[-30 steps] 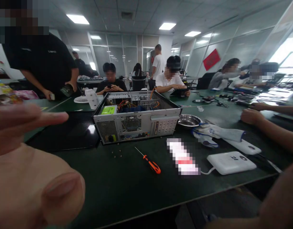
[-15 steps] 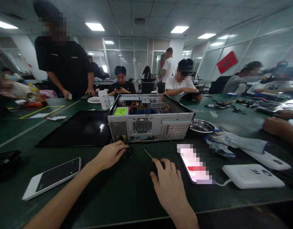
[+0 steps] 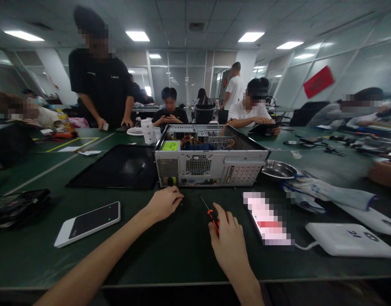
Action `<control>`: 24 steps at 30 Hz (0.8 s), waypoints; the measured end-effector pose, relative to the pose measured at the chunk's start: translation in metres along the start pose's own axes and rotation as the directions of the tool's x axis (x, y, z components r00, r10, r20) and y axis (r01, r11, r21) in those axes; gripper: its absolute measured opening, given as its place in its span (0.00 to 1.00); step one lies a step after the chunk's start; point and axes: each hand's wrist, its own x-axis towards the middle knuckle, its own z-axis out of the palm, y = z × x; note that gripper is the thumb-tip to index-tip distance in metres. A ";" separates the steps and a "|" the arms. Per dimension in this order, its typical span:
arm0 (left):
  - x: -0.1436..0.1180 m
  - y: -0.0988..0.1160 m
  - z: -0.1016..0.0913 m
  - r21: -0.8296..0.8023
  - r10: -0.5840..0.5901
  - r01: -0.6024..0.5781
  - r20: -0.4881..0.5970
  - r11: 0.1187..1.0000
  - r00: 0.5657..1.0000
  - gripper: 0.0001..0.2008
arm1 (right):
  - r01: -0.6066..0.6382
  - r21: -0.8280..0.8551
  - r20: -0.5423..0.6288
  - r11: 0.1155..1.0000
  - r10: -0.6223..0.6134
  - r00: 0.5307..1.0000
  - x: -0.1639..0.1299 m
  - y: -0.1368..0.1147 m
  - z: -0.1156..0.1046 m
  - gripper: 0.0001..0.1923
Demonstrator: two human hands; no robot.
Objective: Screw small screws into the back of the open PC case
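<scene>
An open grey computer case (image 3: 211,163) lies on the dark green table (image 3: 170,250) with its rear panel facing me. My left hand (image 3: 165,203) rests on the table just in front of the case, fingers curled down over the spot where small screws lay; the screws are hidden under it. My right hand (image 3: 229,240) closes around the orange handle of a small screwdriver (image 3: 210,213), whose thin shaft points up and left toward the case.
A white phone (image 3: 88,223) lies to the left and a lit phone (image 3: 267,217) to the right. A white power bank (image 3: 350,240), gloves (image 3: 322,193), a metal bowl (image 3: 278,170) and a black side panel (image 3: 119,168) surround the case. Other people sit or stand around the table.
Both hands came down from near the camera to the table. My left hand settled on the screws, and my right hand took hold of the screwdriver.
</scene>
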 end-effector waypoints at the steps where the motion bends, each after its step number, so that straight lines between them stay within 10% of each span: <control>1: 0.000 0.001 0.000 0.005 0.002 -0.002 -0.004 1.000 1.000 0.13 | 0.001 0.011 -0.001 1.000 -0.001 1.000 -0.001 0.000 -0.001 0.27; 10: -0.001 0.005 -0.008 -0.395 -0.158 0.053 -0.236 0.917 0.959 0.09 | -0.005 0.330 -0.023 0.944 0.013 1.000 -0.008 -0.003 -0.009 0.25; 17: 0.004 0.007 -0.018 -0.921 -0.452 0.054 -0.137 0.386 0.882 0.17 | 0.050 0.503 -0.072 0.863 -0.016 0.997 -0.012 -0.039 0.004 0.22; 24: 0.001 0.010 -0.021 -0.985 -0.466 -0.004 -0.085 0.173 0.881 0.22 | 0.063 0.493 -0.019 0.868 -0.061 0.998 -0.011 -0.056 0.013 0.21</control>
